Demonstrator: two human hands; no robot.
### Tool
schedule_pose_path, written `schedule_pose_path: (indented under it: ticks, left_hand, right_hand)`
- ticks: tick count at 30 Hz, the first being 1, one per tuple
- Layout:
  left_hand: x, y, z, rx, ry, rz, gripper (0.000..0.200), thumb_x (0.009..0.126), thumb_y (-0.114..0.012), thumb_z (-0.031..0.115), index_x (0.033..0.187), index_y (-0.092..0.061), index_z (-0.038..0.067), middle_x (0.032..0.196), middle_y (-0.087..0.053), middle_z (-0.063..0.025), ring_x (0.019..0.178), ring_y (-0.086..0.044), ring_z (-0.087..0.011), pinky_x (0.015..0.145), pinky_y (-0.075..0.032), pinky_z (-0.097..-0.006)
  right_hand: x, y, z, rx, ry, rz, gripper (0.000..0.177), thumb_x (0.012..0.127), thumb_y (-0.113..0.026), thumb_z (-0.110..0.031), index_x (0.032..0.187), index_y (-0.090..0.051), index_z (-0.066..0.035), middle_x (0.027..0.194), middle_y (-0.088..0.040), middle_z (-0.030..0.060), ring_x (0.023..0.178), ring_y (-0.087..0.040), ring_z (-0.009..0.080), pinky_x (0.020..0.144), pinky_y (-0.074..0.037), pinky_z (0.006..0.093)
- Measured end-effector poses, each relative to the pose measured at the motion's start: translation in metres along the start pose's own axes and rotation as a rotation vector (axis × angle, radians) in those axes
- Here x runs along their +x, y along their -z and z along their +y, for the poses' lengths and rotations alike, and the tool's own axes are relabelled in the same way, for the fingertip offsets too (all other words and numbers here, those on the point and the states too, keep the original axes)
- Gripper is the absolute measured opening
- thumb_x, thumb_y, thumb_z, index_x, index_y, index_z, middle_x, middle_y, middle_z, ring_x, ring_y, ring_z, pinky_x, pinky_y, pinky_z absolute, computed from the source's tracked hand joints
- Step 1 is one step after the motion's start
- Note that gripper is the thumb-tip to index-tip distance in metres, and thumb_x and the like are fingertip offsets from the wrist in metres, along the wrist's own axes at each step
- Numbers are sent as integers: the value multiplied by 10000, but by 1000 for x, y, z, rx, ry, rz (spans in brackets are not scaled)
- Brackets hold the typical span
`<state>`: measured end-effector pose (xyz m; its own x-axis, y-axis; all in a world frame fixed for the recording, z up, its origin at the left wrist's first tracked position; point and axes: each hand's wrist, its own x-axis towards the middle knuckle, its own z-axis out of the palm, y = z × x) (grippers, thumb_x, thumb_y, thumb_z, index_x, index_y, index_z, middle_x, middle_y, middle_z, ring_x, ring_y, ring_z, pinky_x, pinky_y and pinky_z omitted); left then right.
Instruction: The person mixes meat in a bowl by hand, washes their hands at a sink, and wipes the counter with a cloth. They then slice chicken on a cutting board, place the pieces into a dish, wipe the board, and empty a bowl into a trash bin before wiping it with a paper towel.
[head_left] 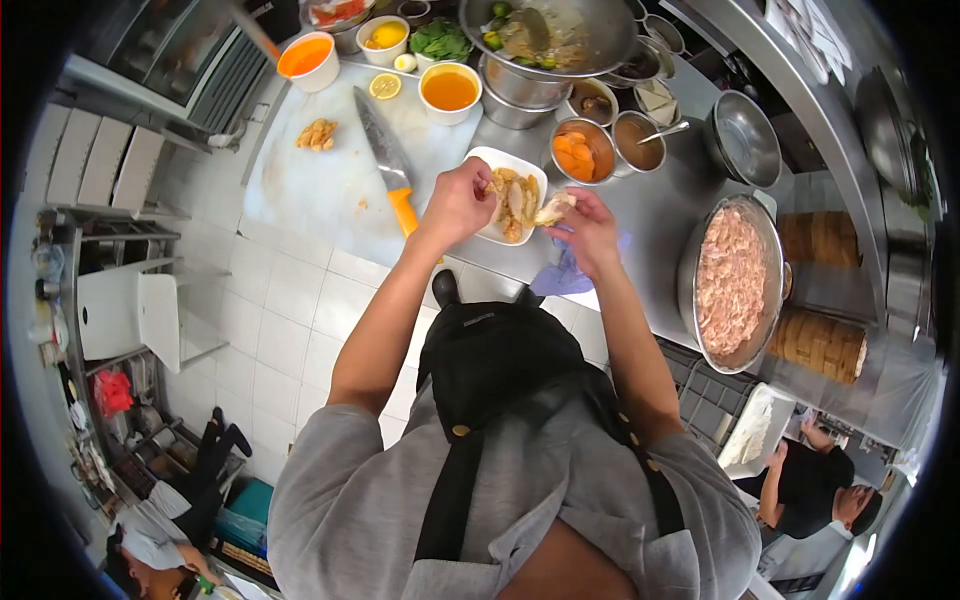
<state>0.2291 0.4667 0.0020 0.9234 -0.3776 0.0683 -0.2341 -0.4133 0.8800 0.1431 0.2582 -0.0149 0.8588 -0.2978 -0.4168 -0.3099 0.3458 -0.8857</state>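
A white dish (541, 180) of sliced, yellowish cooked chicken (515, 205) sits at the counter's front edge. My left hand (462, 205) is over the dish's left side, its fingertips pinched on a piece of chicken among the others. On the right side, my right hand (585, 230) pinches a paler piece of chicken (555, 208) just above the dish's rim. Below that hand lies a crumpled bluish cloth (565, 275). A large knife (382, 145) with an orange handle rests on the white cutting board (290, 190), left of my left hand. Another clump of chicken (317, 135) lies on the board.
Tubs of orange sauce (450, 90), a lemon half (385, 86) and a big metal bowl (610, 40) stand behind. Metal cups, one with carrot slices (575, 155), are near my right hand. Raw minced meat (732, 280) fills a basin rightward. Two other people are in the room.
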Motion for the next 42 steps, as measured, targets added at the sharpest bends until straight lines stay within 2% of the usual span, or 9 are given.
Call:
schedule_pose_path:
  ticks: [8, 10, 15, 17, 24, 31, 37, 41, 42]
  left_hand:
    - [45, -86, 85, -302, -115, -333, 188, 738, -673, 54, 885, -559, 26, 772, -597, -60, 694, -592, -167, 659, -493, -273]
    - [48, -107, 119, -206, -420, -3, 213, 747, -682, 116, 913, -575, 36, 873, -597, -87, 747, -592, -213, 666, -488, -318]
    - [-7, -146, 121, -139, -99, -314, 255, 749, -682, 87, 976, -570, 59, 1007, -591, -57, 886, -590, -190, 792, -481, -320]
    - [-34, -172, 92, 4, -332, -400, 348, 692, -713, 85, 1008, -571, 59, 1075, -543, -128, 999, -542, -283, 799, -467, -379]
    - [-63, -221, 68, 491, -113, -273, 492, 663, -714, 71, 1131, -570, 124, 1273, -405, -164, 1165, -369, -399, 902, -421, -420]
    - [-52, -257, 37, 458, -148, -230, 544, 617, -689, 21, 1141, -542, 34, 1179, -472, -228, 1073, -420, -399, 898, -412, -451]
    - [-53, -169, 93, 75, -162, -354, 520, 693, -716, 130, 1173, -531, 54, 1231, -504, -180, 1093, -522, -314, 903, -439, -417]
    - [-26, 4, 26, 146, 291, 183, 493, 693, -746, 197, 1118, -565, 28, 1022, -628, -116, 810, -630, -186, 705, -515, -318]
    - [-19, 42, -28, 386, 120, 476, 527, 662, -764, 202, 1123, -571, 35, 1013, -629, -122, 830, -626, -204, 726, -512, -335]
  right_hand:
    - [-5, 29, -42, 687, -200, -310, 262, 925, -469, -229, 1141, -470, -79, 1032, -560, 86, 914, -592, 261, 727, -537, 454]
    - [9, 66, -43, 625, -61, -438, 268, 920, -482, -220, 1139, -449, -70, 1000, -562, 111, 883, -600, 277, 708, -535, 467]
    - [58, 195, -169, 189, 197, 80, 252, 899, -499, -142, 1121, -428, -47, 930, -554, 157, 753, -618, 291, 602, -575, 448]
    - [105, 255, -212, 95, 200, 280, 235, 862, -542, -106, 1062, -444, -33, 964, -542, 172, 826, -623, 363, 621, -579, 488]
    - [240, 377, -235, -12, 125, -239, 232, 878, -539, -197, 1070, -522, -67, 950, -583, 89, 831, -624, 293, 668, -545, 415]
    - [222, 367, -281, -1169, 581, 464, 279, 886, -550, -220, 1128, -552, -80, 894, -610, 48, 765, -594, 176, 584, -498, 302]
    - [20, 182, -229, -861, 349, 1, 281, 889, -558, -165, 1158, -587, -90, 840, -612, 7, 682, -563, 82, 494, -458, 228]
    - [-45, 111, -64, -1040, 433, -334, 381, 806, -664, -200, 1155, -582, -72, 1056, -621, 162, 997, -587, 310, 883, -453, 415]
    - [-52, 95, -26, -1227, 618, -172, 453, 787, -669, -225, 1198, -541, -84, 1149, -555, 167, 1085, -507, 354, 920, -407, 458]
